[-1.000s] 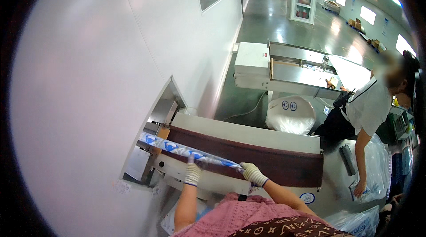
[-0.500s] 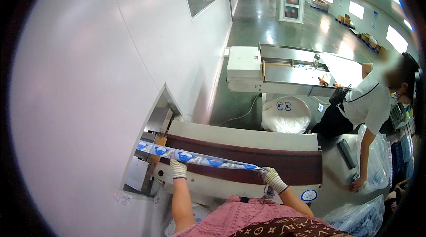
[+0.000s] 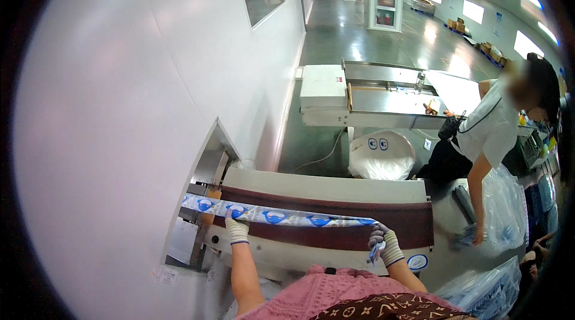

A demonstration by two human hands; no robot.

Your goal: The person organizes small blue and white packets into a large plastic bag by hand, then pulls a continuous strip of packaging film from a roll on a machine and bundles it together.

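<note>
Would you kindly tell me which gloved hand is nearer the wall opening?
The left hand, touching the printed strip near the wall opening; the right hand grips that strip farther right.

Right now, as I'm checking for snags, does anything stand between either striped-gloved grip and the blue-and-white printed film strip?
Nothing visible does. The right grip holds the strip near its right end; the left grip meets its near edge, with no object between.

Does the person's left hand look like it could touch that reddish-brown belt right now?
Probably yes. The left hand is at the near edge of the printed strip, close to the reddish-brown belt; nothing but the strip seems in the way.
</note>
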